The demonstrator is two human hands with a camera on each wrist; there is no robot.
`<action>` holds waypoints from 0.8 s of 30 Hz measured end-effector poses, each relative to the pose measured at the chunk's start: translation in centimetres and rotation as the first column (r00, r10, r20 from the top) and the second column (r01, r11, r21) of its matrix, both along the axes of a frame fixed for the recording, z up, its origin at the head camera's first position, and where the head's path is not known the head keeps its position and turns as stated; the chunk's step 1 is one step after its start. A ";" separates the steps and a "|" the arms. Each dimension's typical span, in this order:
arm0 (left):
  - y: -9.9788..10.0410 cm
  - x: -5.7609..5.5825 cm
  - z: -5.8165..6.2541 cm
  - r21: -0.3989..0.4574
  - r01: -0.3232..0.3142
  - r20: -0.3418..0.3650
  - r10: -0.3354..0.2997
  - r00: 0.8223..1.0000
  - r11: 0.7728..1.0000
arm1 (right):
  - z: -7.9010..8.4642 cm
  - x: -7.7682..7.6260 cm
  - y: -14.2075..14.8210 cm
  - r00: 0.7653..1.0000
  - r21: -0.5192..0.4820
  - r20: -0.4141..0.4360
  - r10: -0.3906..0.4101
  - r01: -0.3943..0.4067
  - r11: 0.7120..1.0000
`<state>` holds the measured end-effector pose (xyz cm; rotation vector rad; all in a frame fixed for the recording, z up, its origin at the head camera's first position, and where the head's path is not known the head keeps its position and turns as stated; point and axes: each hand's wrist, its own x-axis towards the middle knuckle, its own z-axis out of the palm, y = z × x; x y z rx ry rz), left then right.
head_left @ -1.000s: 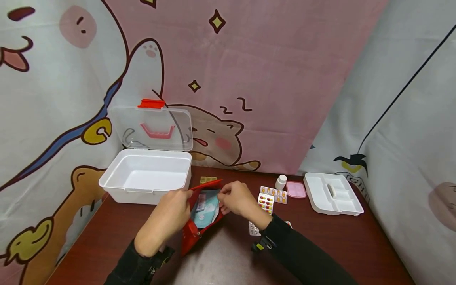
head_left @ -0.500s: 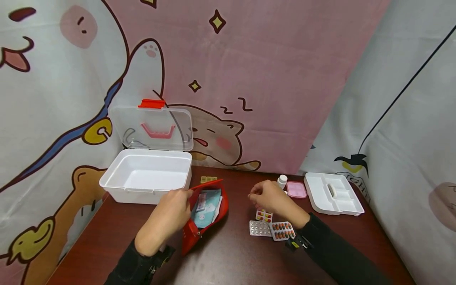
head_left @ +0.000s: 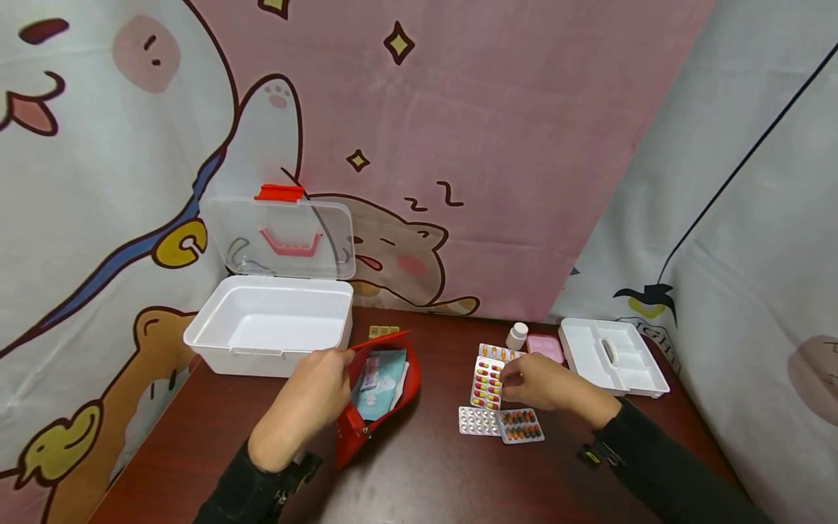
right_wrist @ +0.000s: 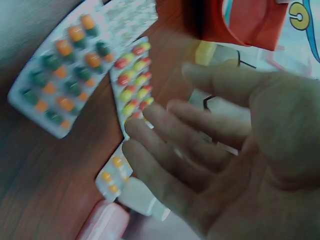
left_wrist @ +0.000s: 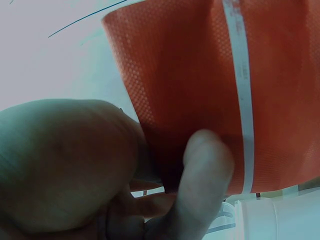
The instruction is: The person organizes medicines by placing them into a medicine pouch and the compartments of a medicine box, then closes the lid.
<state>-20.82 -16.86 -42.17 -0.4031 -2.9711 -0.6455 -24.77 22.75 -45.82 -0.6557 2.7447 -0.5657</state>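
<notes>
My left hand [head_left: 306,404] grips the upper edge of a red pouch [head_left: 351,437] that gapes at the top. Its thumb presses on the pouch's red side [left_wrist: 195,75] in the left wrist view. Inside the pouch sit a light-blue packet [head_left: 380,397] and some white pieces. My right hand [head_left: 553,386] is over the right-hand group of blister packs, fingers loosely bent, holding nothing. Closest to its fingertips is a blister pack of red-and-yellow capsules [head_left: 486,383]. Below that lie a silver tablet blister pack [head_left: 478,421] and one with green-and-orange capsules [head_left: 520,428].
An orange-capsule blister pack [head_left: 499,352], a white bottle [head_left: 516,335] and a pink case [head_left: 545,346] stand behind the right hand. A compartmented white tray [head_left: 628,336] lies farther right. At back left is a white box [head_left: 262,362] with its clear lid raised; a gold blister pack [head_left: 383,331] lies behind the pouch.
My right hand has left the pouch opening and moved right to the blister packs. The left hand keeps its hold on the pouch in the same place.
</notes>
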 end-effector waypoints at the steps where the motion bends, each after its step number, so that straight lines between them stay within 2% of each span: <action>1: 0.0 0.0 0.0 0.000 0.001 -0.002 -0.001 1.000 1.000 | -0.2 0.2 0.3 1.000 0.005 0.028 0.011 -0.011 1.000; 6: 0.0 0.0 0.1 -0.001 0.007 -0.012 -0.007 1.000 1.000 | -1.2 1.1 1.1 0.994 0.086 0.104 0.035 -0.044 0.995; 10: 0.0 0.0 -0.1 -0.011 0.021 -0.044 -0.021 0.999 1.000 | -1.9 1.8 1.4 0.993 0.145 0.110 0.050 -0.066 0.987; 13: 0.0 0.0 -0.1 -0.013 0.024 -0.053 -0.024 0.998 1.000 | -2.5 2.2 1.6 0.994 0.163 0.083 0.067 -0.080 0.983; 19: 0.1 0.0 0.1 -0.001 0.013 -0.018 -0.013 1.000 1.000 | -3.3 2.9 1.5 0.996 0.209 -0.013 0.093 -0.088 0.974; 24: 0.1 0.1 0.1 -0.001 0.011 -0.012 -0.011 1.000 1.000 | -3.8 3.3 1.2 0.994 0.248 -0.067 0.084 -0.065 0.967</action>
